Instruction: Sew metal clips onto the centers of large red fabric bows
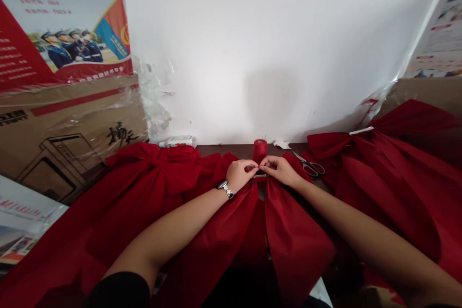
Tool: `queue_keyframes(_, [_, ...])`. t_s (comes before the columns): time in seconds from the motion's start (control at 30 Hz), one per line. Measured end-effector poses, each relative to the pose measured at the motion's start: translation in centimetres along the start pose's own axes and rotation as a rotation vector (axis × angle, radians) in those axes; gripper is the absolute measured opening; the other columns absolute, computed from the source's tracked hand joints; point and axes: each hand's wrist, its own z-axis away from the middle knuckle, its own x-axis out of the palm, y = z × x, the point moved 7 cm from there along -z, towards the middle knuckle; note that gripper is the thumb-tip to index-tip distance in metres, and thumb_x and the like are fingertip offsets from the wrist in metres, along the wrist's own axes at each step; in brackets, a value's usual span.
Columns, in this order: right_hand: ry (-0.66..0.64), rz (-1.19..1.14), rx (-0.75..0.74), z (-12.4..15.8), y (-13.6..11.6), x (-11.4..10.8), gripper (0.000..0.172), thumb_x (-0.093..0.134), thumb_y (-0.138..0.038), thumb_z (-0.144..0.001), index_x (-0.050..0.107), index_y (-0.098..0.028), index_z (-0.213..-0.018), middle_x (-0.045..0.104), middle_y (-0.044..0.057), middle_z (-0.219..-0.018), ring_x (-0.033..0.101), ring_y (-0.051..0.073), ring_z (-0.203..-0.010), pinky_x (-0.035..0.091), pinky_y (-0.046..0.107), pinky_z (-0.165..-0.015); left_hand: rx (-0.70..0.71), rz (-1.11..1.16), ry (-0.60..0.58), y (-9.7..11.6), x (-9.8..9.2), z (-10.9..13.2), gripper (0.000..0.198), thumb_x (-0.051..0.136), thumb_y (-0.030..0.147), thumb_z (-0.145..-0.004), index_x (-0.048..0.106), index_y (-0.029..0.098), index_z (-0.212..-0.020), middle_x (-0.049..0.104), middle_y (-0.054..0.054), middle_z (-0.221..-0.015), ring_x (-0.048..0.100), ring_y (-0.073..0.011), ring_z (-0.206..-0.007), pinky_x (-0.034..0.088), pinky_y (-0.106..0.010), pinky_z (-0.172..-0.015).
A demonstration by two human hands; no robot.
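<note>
At the middle of a red fabric bow [231, 231], my left hand [241, 173] and my right hand [279, 169] meet with thumbs and fingertips pinched. Whatever they pinch is too small to make out. Just below the fingertips a thin, shiny strip [260, 176] lies across the bow's gathered centre. Two long red tails hang from there toward me. Right behind the hands stands a spool of red thread [260, 148]. A pair of scissors [311, 166] lies to the right of my right hand. My left wrist wears a watch [222, 184].
Another red bow [155, 163] is piled on the left, and one with a pale strip [397, 139] on the right. A white bottle [178, 141] and a crumpled tissue [281, 144] lie along the wall [216, 57]. Cardboard boxes [72, 120] flank the left side.
</note>
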Motion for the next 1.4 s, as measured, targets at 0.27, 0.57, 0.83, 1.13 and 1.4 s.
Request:
queue_keyframes(0.27, [-0.006, -0.083, -0.020, -0.1, -0.4, -0.2, 0.033, 0.052, -0.048, -0.085, 0.057, -0.016, -0.091, 0.050, -0.005, -0.056, 0.048, 0.011, -0.054, 0.039, 0.026, -0.059, 0.017, 0.149, 0.081, 0.3, -0.9, 0.1, 0.011, 0.063, 0.026, -0.080, 0.074, 0.024, -0.082, 0.074, -0.003, -0.083, 0.063, -0.0163, -0.072, 0.046, -0.025, -0.065])
queue_keyframes(0.57, [-0.016, -0.087, -0.056, 0.0, -0.9, -0.3, 0.031, 0.057, -0.044, -0.084, 0.059, -0.016, -0.096, 0.051, -0.005, -0.058, 0.047, 0.011, -0.055, 0.038, 0.025, -0.060, 0.039, 0.222, 0.087, 0.7, -1.2, 0.0, 0.011, 0.064, 0.026, -0.081, 0.074, 0.021, -0.082, 0.073, -0.005, -0.083, 0.062, -0.0153, -0.071, 0.047, -0.025, -0.063])
queue_keyframes(0.83, [0.015, -0.066, -0.049, 0.1, -1.0, -0.4, 0.028, 0.060, -0.045, -0.081, 0.059, -0.017, -0.085, 0.050, -0.004, -0.056, 0.046, 0.011, -0.054, 0.038, 0.026, -0.059, 0.026, 0.242, 0.076, 0.9, -1.1, 0.1, 0.010, 0.066, 0.027, -0.079, 0.074, 0.022, -0.081, 0.072, -0.005, -0.080, 0.060, -0.0150, -0.068, 0.047, -0.025, -0.062])
queue_keyframes(1.13, [-0.028, -0.053, -0.054, 0.2, -1.2, -0.2, 0.026, 0.057, -0.043, -0.083, 0.058, -0.017, -0.082, 0.051, -0.004, -0.056, 0.044, 0.010, -0.053, 0.037, 0.025, -0.057, 0.058, 0.268, 0.020, 1.7, -0.7, 0.2, 0.009, 0.063, 0.026, -0.078, 0.069, 0.019, -0.079, 0.067, -0.006, -0.087, 0.054, -0.0102, -0.059, 0.045, -0.022, -0.054])
queue_keyframes(1.4, [-0.043, -0.070, -0.017, 0.2, -0.9, 0.1, 0.022, 0.058, -0.039, -0.081, 0.055, -0.017, -0.080, 0.051, -0.004, -0.057, 0.045, 0.010, -0.053, 0.035, 0.024, -0.056, 0.143, 0.249, -0.045, 2.8, -0.5, 0.5, 0.006, 0.060, 0.022, -0.077, 0.066, 0.019, -0.077, 0.066, -0.007, -0.096, 0.056, -0.0107, -0.066, 0.048, -0.022, -0.057])
